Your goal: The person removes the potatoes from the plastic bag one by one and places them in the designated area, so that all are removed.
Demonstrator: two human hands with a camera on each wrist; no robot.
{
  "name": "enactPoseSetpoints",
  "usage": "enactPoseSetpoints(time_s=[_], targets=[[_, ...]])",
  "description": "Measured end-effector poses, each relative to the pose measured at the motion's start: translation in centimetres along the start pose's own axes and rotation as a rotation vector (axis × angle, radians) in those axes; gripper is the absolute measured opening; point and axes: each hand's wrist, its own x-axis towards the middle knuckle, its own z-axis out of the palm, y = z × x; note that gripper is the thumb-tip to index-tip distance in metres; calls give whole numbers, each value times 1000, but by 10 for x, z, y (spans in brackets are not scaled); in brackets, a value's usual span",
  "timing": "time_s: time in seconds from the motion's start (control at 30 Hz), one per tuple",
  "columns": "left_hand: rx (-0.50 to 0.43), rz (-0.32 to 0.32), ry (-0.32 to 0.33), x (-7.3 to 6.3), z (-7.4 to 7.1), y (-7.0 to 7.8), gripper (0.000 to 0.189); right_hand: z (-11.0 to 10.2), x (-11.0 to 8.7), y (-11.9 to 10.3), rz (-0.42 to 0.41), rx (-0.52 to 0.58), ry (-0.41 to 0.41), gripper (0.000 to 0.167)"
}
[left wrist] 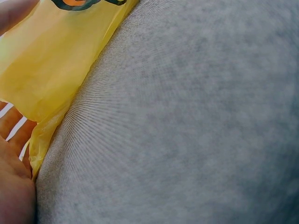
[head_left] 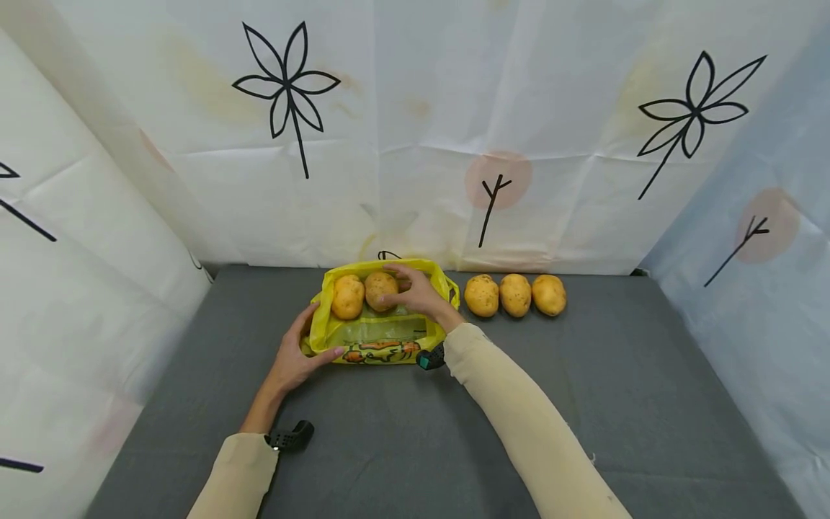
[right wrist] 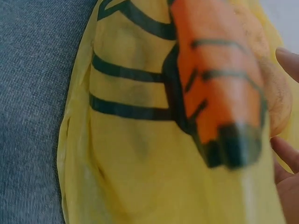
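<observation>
A yellow plastic bag [head_left: 369, 328] with an orange and black print lies with its mouth spread wide. Two potatoes show inside it, one potato [head_left: 348, 297] on the left and a second potato [head_left: 381, 290] beside it. My right hand [head_left: 415, 292] reaches in from the right, thumb and fingers on either side of the second potato. In the right wrist view the bag wall hides part of that potato [right wrist: 278, 98]. My left hand [head_left: 293, 360] holds the bag's left side, thumb along the front edge and fingers [left wrist: 21, 135] behind the yellow plastic.
Three more potatoes stand in a row right of the bag: a near one [head_left: 482, 295], a middle one [head_left: 515, 295] and a far one [head_left: 548, 295]. Grey cloth [head_left: 389, 447] covers the table. Printed white curtains [head_left: 421, 130] rise behind and at both sides.
</observation>
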Motion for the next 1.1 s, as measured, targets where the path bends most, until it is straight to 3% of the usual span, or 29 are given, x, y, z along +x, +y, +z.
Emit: enactPoseSetpoints(time_s=[0.23, 0.5, 0.83, 1.1], targets=[[-4, 16, 2, 0, -1, -1, 97, 5, 4, 4, -37, -77, -12, 68], [-18, 29, 5, 1, -1, -2, 97, 9, 5, 5, -20, -110, -20, 68], [-4, 20, 6, 2, -1, -2, 98, 14, -1, 2, -32, -77, 22, 65], [-14, 26, 11, 1, -1, -4, 97, 10, -7, -2, -100, -62, 31, 65]])
